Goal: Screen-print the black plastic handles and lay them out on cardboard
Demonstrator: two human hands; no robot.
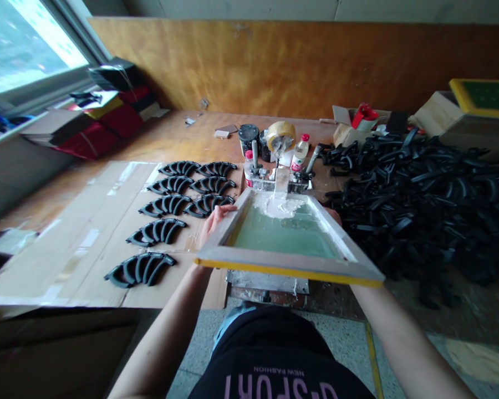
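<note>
A screen-printing frame (289,267) with a green mesh (280,235) is tilted up in front of me, its near edge raised and yellow along the front. Whitish paste (280,207) lies on the far part of the mesh, below a metal squeegee blade (281,183). Beside the frame's left rail is my left hand (216,221), its fingertips running behind the rail. Most of my right hand (335,215) is hidden by the right rail. The frame covers what either hand touches. A metal base plate (268,281) shows underneath.
Several ribbed black plastic parts (143,269) lie in rows on cardboard (79,244) to the left. A large heap of black parts (416,199) fills the right. Behind the frame stand a red-capped bottle (300,152), a dark tub (248,138) and a tape roll (280,136).
</note>
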